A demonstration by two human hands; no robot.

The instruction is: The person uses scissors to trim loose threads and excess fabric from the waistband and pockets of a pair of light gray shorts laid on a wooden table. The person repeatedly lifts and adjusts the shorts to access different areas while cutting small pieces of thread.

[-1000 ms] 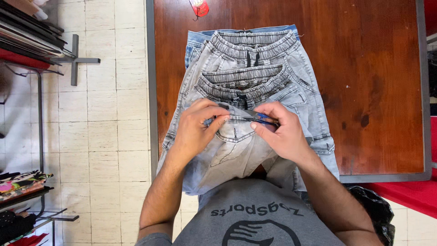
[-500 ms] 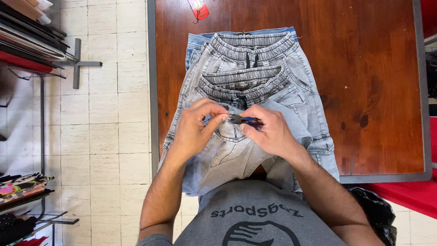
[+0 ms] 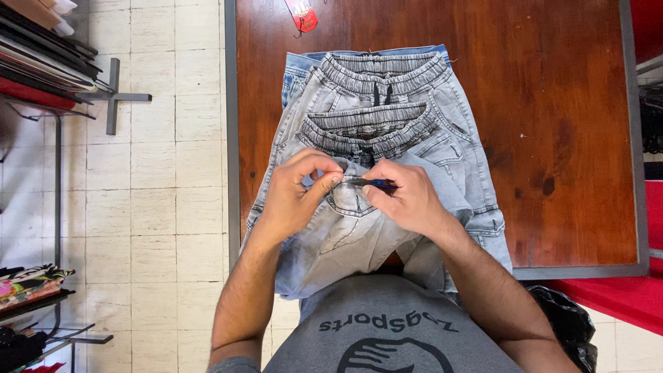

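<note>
A stack of pale grey denim pants (image 3: pixel 414 124) with elastic waistbands lies on a reddish wooden table (image 3: pixel 552 103); a blue pair shows underneath at the top left. The nearest grey pair (image 3: pixel 345 235) hangs over the table's front edge toward me. My left hand (image 3: pixel 293 197) pinches the fabric at a back pocket. My right hand (image 3: pixel 407 197) grips a small dark blue tool (image 3: pixel 373 184), its tip pointing left at the pinched spot beside the left fingers.
A red tag (image 3: pixel 302 14) lies at the table's far edge. A metal rack with folded fabrics (image 3: pixel 34 62) stands on the tiled floor at left. A red surface (image 3: pixel 621 297) and a black bag (image 3: pixel 566 324) sit at the lower right.
Both hands stay on the same pocket area. The right hand has shifted slightly left and up with the tool; the left fingers have tightened on the fabric.
</note>
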